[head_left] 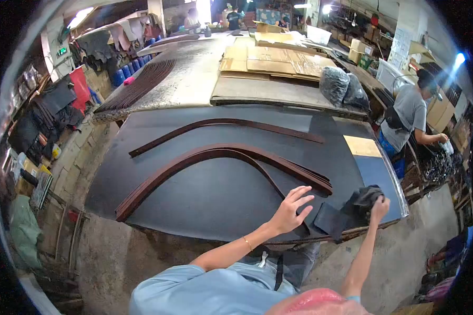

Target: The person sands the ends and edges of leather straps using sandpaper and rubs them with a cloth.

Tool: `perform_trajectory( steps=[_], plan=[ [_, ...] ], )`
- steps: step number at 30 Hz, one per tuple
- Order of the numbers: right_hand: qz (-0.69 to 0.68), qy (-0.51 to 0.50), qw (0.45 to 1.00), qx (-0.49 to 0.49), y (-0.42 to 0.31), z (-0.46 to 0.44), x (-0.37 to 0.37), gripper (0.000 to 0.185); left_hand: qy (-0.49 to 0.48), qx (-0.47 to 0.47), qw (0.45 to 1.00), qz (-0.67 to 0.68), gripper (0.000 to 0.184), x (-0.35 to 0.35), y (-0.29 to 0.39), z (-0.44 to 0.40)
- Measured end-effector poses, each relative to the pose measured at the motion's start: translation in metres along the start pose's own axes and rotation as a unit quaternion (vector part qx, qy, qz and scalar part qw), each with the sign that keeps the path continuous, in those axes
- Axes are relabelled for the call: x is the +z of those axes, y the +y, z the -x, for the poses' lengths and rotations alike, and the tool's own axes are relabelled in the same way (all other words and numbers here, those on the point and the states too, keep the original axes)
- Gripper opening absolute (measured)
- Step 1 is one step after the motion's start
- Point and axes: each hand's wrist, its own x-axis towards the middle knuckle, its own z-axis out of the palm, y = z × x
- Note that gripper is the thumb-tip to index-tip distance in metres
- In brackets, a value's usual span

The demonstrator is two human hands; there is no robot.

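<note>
My left hand (293, 211) is raised over the near side of the dark tabletop (205, 197), fingers spread and nothing in them. Close to it lies a thick bundle of dark brown leather straps (178, 159), curved in an arch. One strap (268, 177) splits from the bundle and runs down behind my left hand. Farther back, a separate brown strap (223, 123) forms a flatter arch. At the near right corner my right hand (380, 208) is closed on a crumpled black cloth (367, 197). Beside the cloth is a flat black piece (329, 219).
Behind the tabletop, a second table carries flattened cardboard (278, 59), black plastic-wrapped bundles (335, 84) and many fanned brown strips (142, 84). At right, a person in a grey shirt (407, 107) works at another bench. A tan sheet (362, 146) lies at the tabletop's right.
</note>
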Motion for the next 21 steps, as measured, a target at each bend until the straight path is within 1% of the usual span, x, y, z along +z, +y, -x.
perform_trajectory(
  steps=[1, 2, 3, 4, 5, 6, 7, 8, 9, 10, 11, 12, 13, 14, 15, 16, 17, 18, 19, 21],
  plan=[
    [-0.093, 0.047, 0.990, 0.097, -0.023, 0.001, -0.023, 0.044, -0.002, -0.002, 1.000, 0.001, 0.040, 0.005, 0.006, -0.007],
    [-0.089, 0.044, 0.990, 0.099, -0.036, 0.014, -0.036, 0.044, -0.024, 0.009, 0.999, 0.037, 0.043, 0.009, 0.014, -0.014],
    [-0.355, -0.053, 0.922, 0.146, -0.052, 0.034, -0.047, 0.047, -0.047, 0.018, 0.996, 0.073, 0.047, 0.014, 0.025, -0.021],
    [-0.592, -0.141, 0.773, 0.183, -0.081, 0.062, -0.062, 0.050, -0.062, 0.023, 0.993, 0.101, 0.056, 0.020, 0.039, -0.030],
    [-0.630, -0.283, 0.717, 0.093, -0.161, 0.113, -0.097, 0.053, -0.067, 0.030, 0.987, 0.141, 0.064, 0.030, 0.052, -0.038],
    [-0.618, -0.212, 0.754, 0.066, -0.149, 0.149, -0.056, 0.052, -0.081, 0.060, 0.968, 0.228, 0.065, 0.044, 0.049, -0.046],
    [-0.624, -0.206, 0.753, 0.041, -0.183, 0.166, -0.055, 0.051, -0.092, 0.089, 0.941, 0.314, 0.066, 0.054, 0.042, -0.052],
    [-0.631, -0.199, 0.750, 0.017, -0.216, 0.183, -0.053, 0.052, -0.112, 0.033, 0.858, 0.500, 0.058, 0.055, 0.031, -0.057],
    [-0.637, -0.193, 0.746, -0.008, -0.249, 0.200, -0.052, 0.053, -0.125, -0.027, 0.738, 0.663, 0.050, 0.055, 0.017, -0.057],
    [-0.576, -0.153, 0.798, -0.089, -0.283, 0.203, -0.060, 0.056, -0.108, -0.021, 0.695, 0.711, 0.049, 0.060, 0.009, -0.044],
    [-0.508, -0.112, 0.838, -0.166, -0.305, 0.204, -0.060, 0.059, -0.092, -0.013, 0.649, 0.755, 0.048, 0.065, 0.002, -0.032],
    [-0.504, -0.069, 0.834, -0.215, -0.312, 0.195, -0.054, 0.069, -0.096, -0.050, 0.825, 0.555, 0.053, 0.055, 0.012, -0.001],
    [-0.497, -0.023, 0.825, -0.269, -0.316, 0.186, -0.050, 0.078, -0.094, -0.062, 0.892, 0.437, 0.055, 0.048, 0.011, 0.005],
    [-0.500, -0.020, 0.823, -0.269, -0.321, 0.189, -0.047, 0.078, -0.097, -0.075, 0.942, 0.311, 0.058, 0.041, 0.009, 0.011],
    [-0.511, -0.086, 0.813, -0.267, -0.325, 0.199, -0.044, 0.078, -0.048, -0.037, 0.962, 0.267, 0.059, 0.037, -0.001, 0.013],
    [-0.517, -0.156, 0.799, -0.265, -0.327, 0.212, -0.042, 0.078, -0.025, -0.064, 0.919, 0.389, 0.058, 0.022, 0.001, -0.001],
    [-0.538, -0.228, 0.786, -0.202, -0.324, 0.244, -0.039, 0.079, 0.006, -0.086, 0.854, 0.513, 0.057, 0.007, 0.003, -0.015],
    [-0.554, -0.300, 0.765, -0.135, -0.314, 0.282, -0.035, 0.089, 0.041, -0.099, 0.778, 0.619, 0.055, -0.008, 0.005, -0.030],
    [-0.517, -0.362, 0.758, -0.164, -0.304, 0.301, -0.026, 0.092, 0.101, -0.072, 0.876, 0.466, 0.052, -0.029, 0.006, -0.033],
    [-0.428, -0.357, 0.828, -0.052, -0.266, 0.338, 0.003, 0.093, 0.152, -0.054, 0.948, 0.276, 0.034, -0.058, 0.030, -0.037]
  ],
)
